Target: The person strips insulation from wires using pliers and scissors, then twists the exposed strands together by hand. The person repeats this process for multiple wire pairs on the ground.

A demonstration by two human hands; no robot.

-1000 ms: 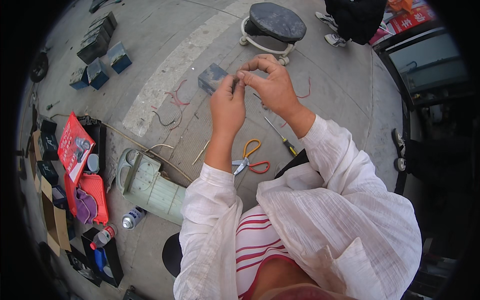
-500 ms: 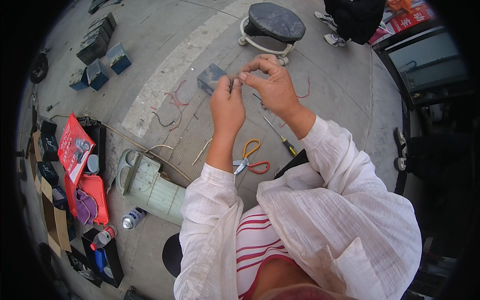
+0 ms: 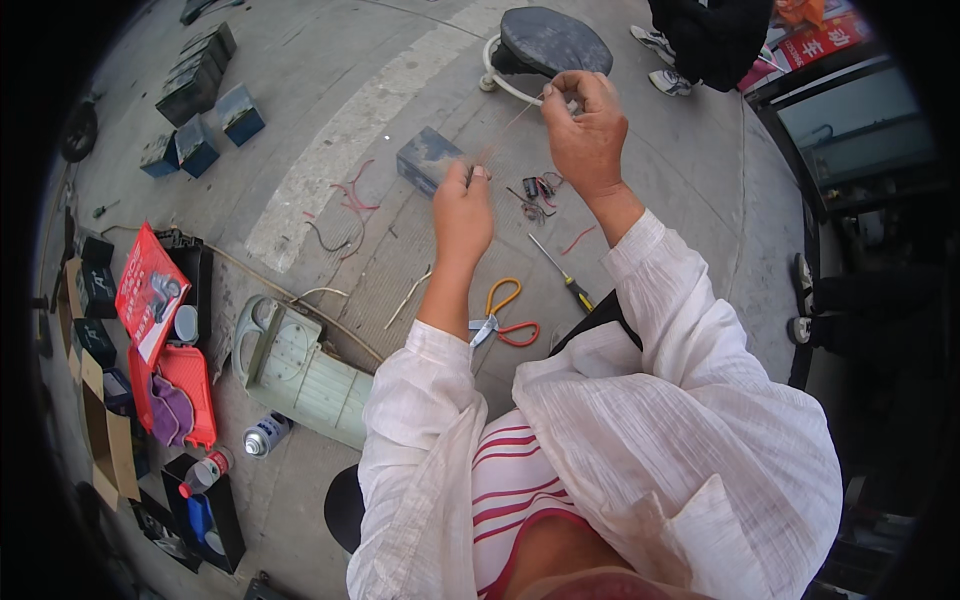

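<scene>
My left hand (image 3: 463, 215) is closed in a pinch, with fine copper-coloured wire strands fanning out blurred above its fingertips. Up and to the right, my right hand (image 3: 590, 135) pinches a thin reddish wire (image 3: 518, 115), which slants down toward the left hand. Whether the wire and the strands are one piece, I cannot tell. A dusty dark battery block (image 3: 425, 160) stands on the ground just beyond my left hand. Under the right hand lie small black parts with wires (image 3: 538, 190). Nearer to me are a screwdriver (image 3: 565, 275) and scissors (image 3: 505, 315) with orange and red handles.
Cut red and dark wires (image 3: 352, 205) lie left of the battery. A pale green plastic housing (image 3: 300, 370), a spray can (image 3: 267, 434) and a red case (image 3: 190, 395) are at left. A round stool (image 3: 555, 42) stands ahead, near a person's shoes (image 3: 668, 80). More batteries (image 3: 195, 148) sit far left.
My hands were together at the fingertips and are now apart. The right hand has moved up and right, drawing out the thin wire; the left has shifted only slightly.
</scene>
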